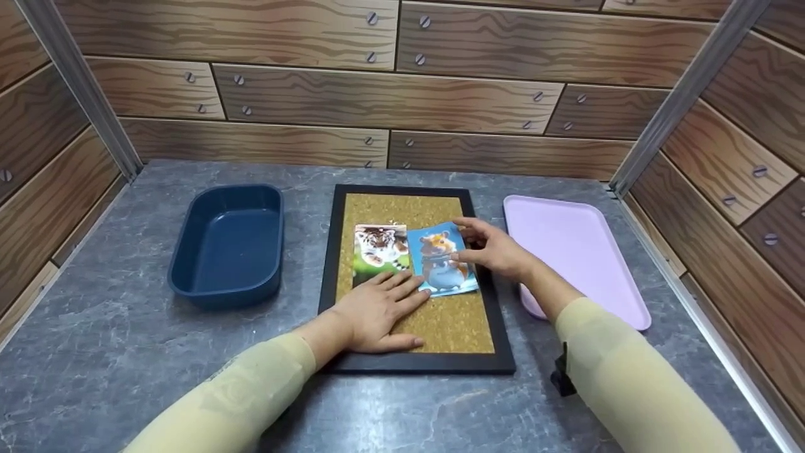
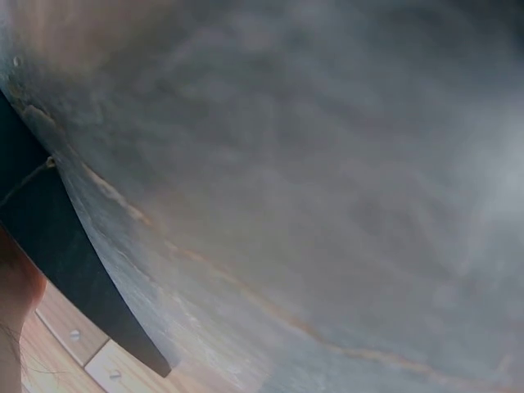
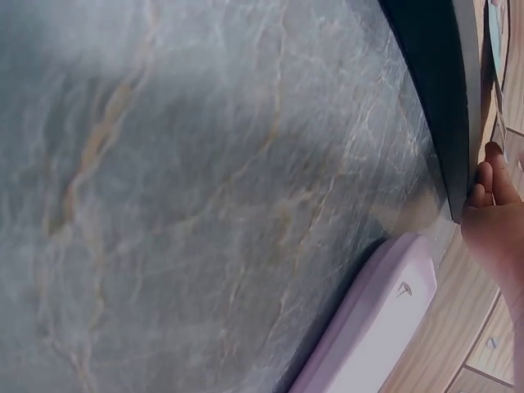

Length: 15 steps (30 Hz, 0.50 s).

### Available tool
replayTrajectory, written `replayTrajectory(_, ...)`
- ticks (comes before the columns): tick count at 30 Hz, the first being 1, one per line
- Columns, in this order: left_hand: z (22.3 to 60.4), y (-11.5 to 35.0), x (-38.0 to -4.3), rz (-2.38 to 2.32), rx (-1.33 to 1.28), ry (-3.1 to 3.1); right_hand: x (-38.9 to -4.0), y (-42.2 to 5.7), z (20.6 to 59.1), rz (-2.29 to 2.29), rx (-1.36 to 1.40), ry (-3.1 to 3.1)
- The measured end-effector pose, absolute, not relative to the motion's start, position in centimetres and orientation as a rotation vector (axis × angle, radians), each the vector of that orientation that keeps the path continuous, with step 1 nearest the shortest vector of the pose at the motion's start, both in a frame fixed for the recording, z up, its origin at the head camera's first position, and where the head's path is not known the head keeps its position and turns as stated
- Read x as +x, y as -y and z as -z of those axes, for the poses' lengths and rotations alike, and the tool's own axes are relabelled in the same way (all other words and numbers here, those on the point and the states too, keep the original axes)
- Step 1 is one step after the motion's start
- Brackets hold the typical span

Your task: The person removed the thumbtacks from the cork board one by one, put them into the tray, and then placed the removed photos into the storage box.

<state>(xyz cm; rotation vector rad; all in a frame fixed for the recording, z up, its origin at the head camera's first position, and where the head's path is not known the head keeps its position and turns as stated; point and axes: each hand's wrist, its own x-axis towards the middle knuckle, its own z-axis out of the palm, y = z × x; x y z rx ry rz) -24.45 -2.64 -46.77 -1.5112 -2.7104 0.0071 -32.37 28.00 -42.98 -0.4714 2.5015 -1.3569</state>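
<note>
On the cork board [image 1: 456, 327] at the middle of the head view, we find two picture cards side by side, inside a black frame [image 1: 421, 363]. The tiger card [image 1: 380, 251] lies at the left; the hamster card [image 1: 442, 258] lies beside it, leaning slightly out of square. We note the left hand [image 1: 383, 308] laid flat, fingers spread, covering the tiger card's lower part, with fingertips reaching the hamster card's lower left corner. The right hand [image 1: 494, 248] holds the hamster card by its right edge, thumb over the face and forefinger at the upper corner. A blue bin [image 1: 229, 297] stands to the left and a lilac tray [image 1: 566, 245] to the right, both on the grey table [image 1: 126, 264].

From the left wrist we see mostly tabletop, the frame's edge and a strip of skin [image 2: 12, 319]; finger state cannot be told from it.

From the right wrist, we record curled fingers beside the raised frame, next to a card's thin edge.

As to progress, we judge both cards placed on the cork; squaring the hamster card and releasing both appear outstanding.
</note>
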Motion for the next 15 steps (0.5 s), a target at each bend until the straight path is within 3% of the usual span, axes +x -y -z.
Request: replayTrajectory(15,46.7,2.6,-24.4,-0.006,-1.506,2.708,-31.2,-28.0,42.5,1.347,-0.481,-2.542)
